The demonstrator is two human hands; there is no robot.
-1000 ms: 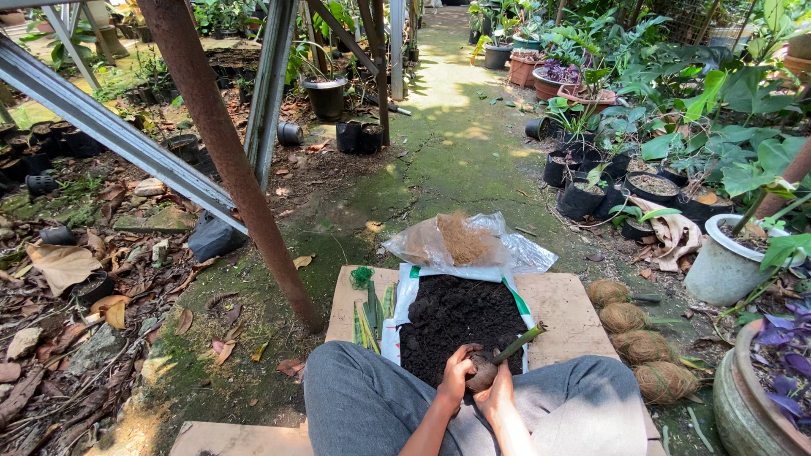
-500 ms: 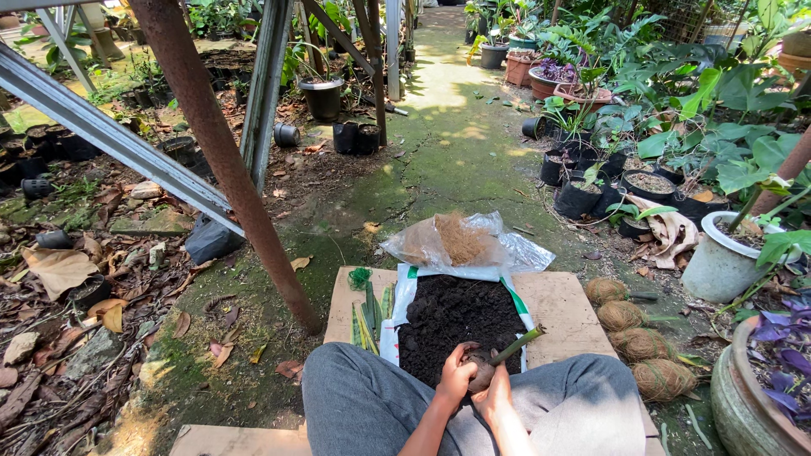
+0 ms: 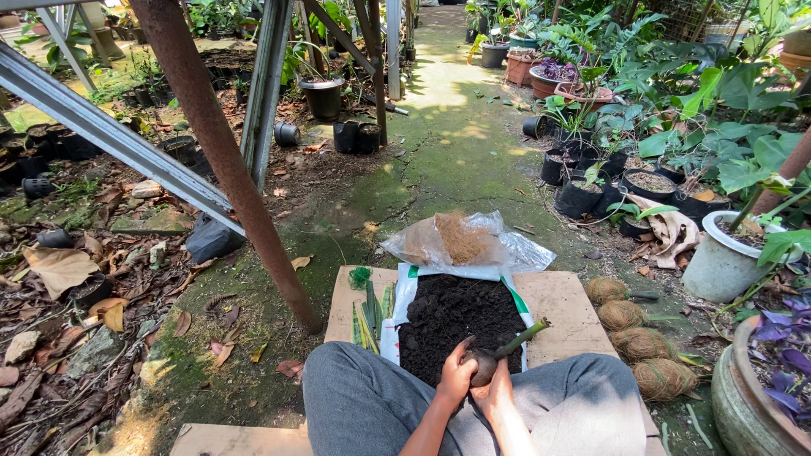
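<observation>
Mossy garden ground (image 3: 456, 160) runs away from me under dappled sun, with a board (image 3: 557, 300) laid flat on it at my knees. Nearest, at six o'clock, I see my left hand (image 3: 456, 382) and right hand (image 3: 500, 397) together over my grey trousers (image 3: 363, 405); the fingers of both are curled shut around a dark soil ball (image 3: 483, 365), from which a green stem (image 3: 522, 338) sticks out toward two o'clock. Just beyond, at twelve o'clock, an opened white bag of dark soil (image 3: 460, 317) lies on the board. Green strips (image 3: 369, 314) lie beside the bag at ten o'clock. At three o'clock, four fibre-wrapped balls (image 3: 632, 338) sit in a row along the board's edge. Farther, a clear plastic bag of brown fibre (image 3: 463, 241) rests past the soil. A rusty post (image 3: 228, 160) leans at ten o'clock. Black pots with leafy plants (image 3: 608, 181) stand at two o'clock, a pale pot (image 3: 718, 266) nearer on that side.
</observation>
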